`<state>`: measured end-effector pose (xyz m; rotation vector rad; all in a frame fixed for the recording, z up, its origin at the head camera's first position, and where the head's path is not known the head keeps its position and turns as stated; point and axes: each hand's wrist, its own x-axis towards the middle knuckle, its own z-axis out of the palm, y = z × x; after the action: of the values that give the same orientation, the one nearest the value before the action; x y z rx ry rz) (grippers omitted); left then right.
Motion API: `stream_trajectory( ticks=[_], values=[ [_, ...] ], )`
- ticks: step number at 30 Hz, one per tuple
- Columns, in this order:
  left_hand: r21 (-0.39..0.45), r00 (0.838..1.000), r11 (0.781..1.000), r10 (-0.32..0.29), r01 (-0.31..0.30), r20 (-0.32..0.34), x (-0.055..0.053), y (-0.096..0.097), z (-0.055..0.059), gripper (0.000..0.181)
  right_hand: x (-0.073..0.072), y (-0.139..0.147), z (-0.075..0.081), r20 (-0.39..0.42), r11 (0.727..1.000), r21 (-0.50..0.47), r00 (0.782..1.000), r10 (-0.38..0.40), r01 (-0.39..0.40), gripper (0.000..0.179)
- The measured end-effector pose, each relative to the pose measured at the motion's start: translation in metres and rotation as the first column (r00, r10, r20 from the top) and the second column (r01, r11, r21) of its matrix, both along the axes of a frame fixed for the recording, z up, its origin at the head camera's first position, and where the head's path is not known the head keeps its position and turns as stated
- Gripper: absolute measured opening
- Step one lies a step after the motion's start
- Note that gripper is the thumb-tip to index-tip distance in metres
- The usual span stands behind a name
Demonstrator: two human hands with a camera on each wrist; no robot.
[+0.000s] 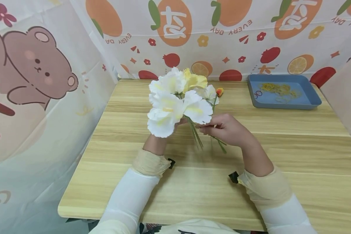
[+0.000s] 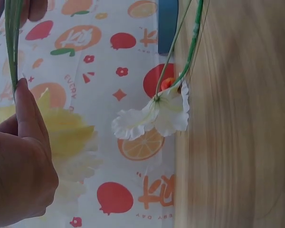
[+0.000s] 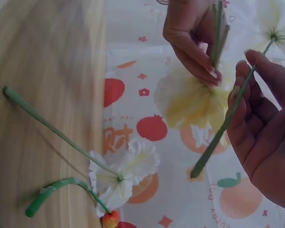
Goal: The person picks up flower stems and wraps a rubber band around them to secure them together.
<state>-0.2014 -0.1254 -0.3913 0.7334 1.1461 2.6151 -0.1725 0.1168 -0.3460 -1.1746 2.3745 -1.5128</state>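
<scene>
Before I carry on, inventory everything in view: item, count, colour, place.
Bunched artificial flowers: several overlapping, white and yellow, in left grip.
Held flower: 1, white, stem in right grip.
Loose flower: 1, white, table's far edge.
Flower bud: 1, red-orange, beside loose flower.
Tray: 1, blue, table's far right.
Rubber bands: many, mostly yellow, inside tray.
Table: 1, light wood, under tray.
Fruit-print cloth: 1, white, behind table.
Bear-print cloth: 1, pale, at left.
Wrist pieces: 2, black, one per wrist.
Wrist wraps: 2, beige, one per wrist.
Shirt: 1, off-white, bottom edge.
Sleeves: 2, white, forearms.
Left grip: 1, bare, at bunch's stems.
Right grip: 1, bare, right of left grip.
</scene>
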Motion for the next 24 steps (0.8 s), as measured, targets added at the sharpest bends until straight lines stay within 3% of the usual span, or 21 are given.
stream_trajectory(
  ticks=[1, 2, 3, 5, 8, 11, 13, 19, 24],
  values=[
    [-0.063, 0.993, 0.992, 0.11, -0.107, 0.045, 0.007, 0.005, 0.009, 0.019, 0.0, -0.001, -0.001, 0.005, 1.0, 0.008, 1.0, -0.024, 0.024, 0.013],
    [-0.117, 0.984, 0.982, 0.156, -0.146, 0.082, 0.01, 0.009, 0.015, 0.015, -0.001, -0.001, -0.001, 0.011, 0.999, 0.012, 0.999, -0.044, 0.044, 0.013],
    [-0.117, 0.975, 0.984, 0.152, -0.134, 0.164, 0.011, 0.012, 0.02, 0.003, -0.001, -0.001, -0.001, 0.02, 0.998, 0.021, 0.998, -0.065, 0.064, 0.013],
    [-0.259, 0.944, 0.95, 0.238, -0.177, 0.227, 0.014, 0.019, 0.03, 0.019, -0.001, -0.002, -0.001, 0.047, 0.994, 0.038, 0.993, -0.105, 0.104, 0.015],
    [-0.391, 0.921, 0.904, 0.288, -0.172, 0.261, 0.013, 0.023, 0.036, 0.025, -0.003, -0.003, -0.001, 0.12, 0.988, 0.054, 0.981, -0.153, 0.148, 0.017],
    [-0.415, 0.904, 0.894, 0.308, -0.169, 0.297, 0.011, 0.026, 0.034, 0.022, -0.003, -0.005, 0.0, 0.198, 0.981, 0.069, 0.961, -0.194, 0.184, 0.019],
    [-0.427, 0.901, 0.888, 0.314, -0.167, 0.299, 0.012, 0.028, 0.034, 0.022, -0.002, -0.007, 0.0, 0.246, 0.976, 0.073, 0.945, -0.216, 0.204, 0.02],
    [-0.457, 0.921, 0.875, 0.3, -0.161, 0.25, 0.015, 0.032, 0.032, 0.02, -0.002, -0.013, -0.002, 0.316, 0.967, 0.063, 0.914, -0.253, 0.246, 0.018],
    [-0.481, 0.914, 0.855, 0.337, -0.195, 0.228, 0.014, 0.034, 0.03, 0.016, 0.002, -0.015, -0.002, 0.338, 0.951, -0.059, 0.902, -0.268, 0.305, 0.022]
  ],
)
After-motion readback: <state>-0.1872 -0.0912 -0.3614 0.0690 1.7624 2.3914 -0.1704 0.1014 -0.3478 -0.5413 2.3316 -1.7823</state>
